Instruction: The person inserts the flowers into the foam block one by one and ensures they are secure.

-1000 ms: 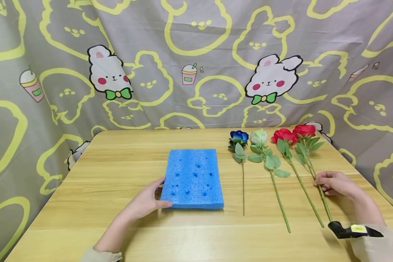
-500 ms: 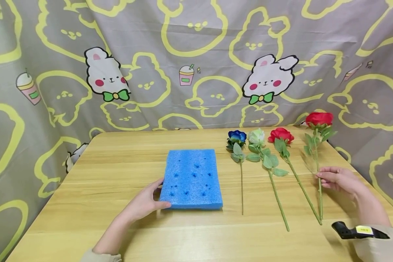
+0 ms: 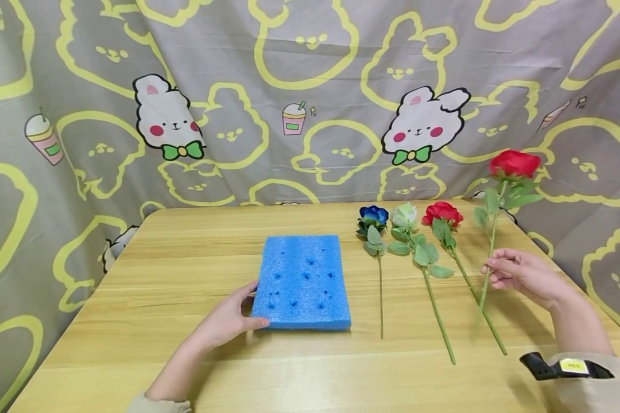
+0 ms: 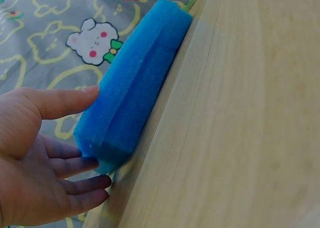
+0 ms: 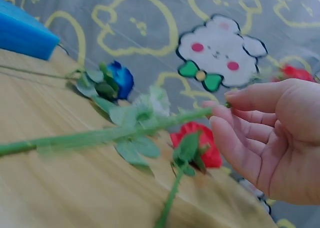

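Note:
A blue foam block (image 3: pixel 302 287) with several small holes in its top lies flat on the table. My left hand (image 3: pixel 224 321) holds it by the near left corner, thumb at the front and fingers along the left side; in the left wrist view the thumb (image 4: pixel 70 101) touches its edge. On the right, my right hand (image 3: pixel 529 278) pinches the stem of a red artificial rose (image 3: pixel 514 165), which is raised with its bloom up. That stem (image 5: pixel 115 133) is blurred in the right wrist view. A second red rose (image 3: pixel 442 215) lies just left of it.
Between the block and the red rose lie a blue rose (image 3: pixel 374 217) and a pale green-white rose (image 3: pixel 405 217), stems toward me. The wooden table (image 3: pixel 134 275) ends at a patterned grey curtain (image 3: pixel 227 57) behind and at both sides.
My right hand has lifted the rightmost red rose off the table; its bloom has risen and its stem end has swung left over the other red rose's stem. The left hand and block stay put.

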Tool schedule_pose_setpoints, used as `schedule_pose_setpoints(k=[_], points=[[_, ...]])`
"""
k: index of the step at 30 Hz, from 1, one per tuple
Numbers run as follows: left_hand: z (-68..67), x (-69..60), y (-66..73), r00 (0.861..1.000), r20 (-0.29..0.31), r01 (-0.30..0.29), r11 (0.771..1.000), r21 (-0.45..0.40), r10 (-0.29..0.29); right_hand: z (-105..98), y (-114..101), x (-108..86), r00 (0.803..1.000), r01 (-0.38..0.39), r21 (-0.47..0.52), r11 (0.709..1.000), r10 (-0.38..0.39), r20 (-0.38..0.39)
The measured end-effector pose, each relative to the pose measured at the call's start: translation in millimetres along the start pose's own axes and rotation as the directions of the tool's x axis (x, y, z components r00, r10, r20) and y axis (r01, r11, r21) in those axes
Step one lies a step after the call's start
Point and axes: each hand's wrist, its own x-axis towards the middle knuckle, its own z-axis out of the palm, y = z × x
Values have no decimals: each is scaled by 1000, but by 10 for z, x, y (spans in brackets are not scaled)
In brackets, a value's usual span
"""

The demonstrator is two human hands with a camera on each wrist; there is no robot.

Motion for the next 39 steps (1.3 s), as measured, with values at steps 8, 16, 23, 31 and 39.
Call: schedule_pose_setpoints(k=[8,16,23,31,39], points=[[-5,-11,14,1000,1,10,1000,8,-10,262,-133,141,998,51,-44,998,-50,24],[-13,-20,20,1000,-8,14,1000,12,-14,552,-204,278,997,77,-90,993,-75,23],[-1,-12,15,1000,-5,0,1000,5,0,778,-238,352,990,71,-375,924,-112,-87],[14,-34,10,1000,-5,-4,1000,-6,4,942,-244,437,972,37,-507,861,-149,-183],[17,-18,14,1000,3,-22,1000,-16,22,1056,-298,520,961,1,-648,761,-180,-210]])
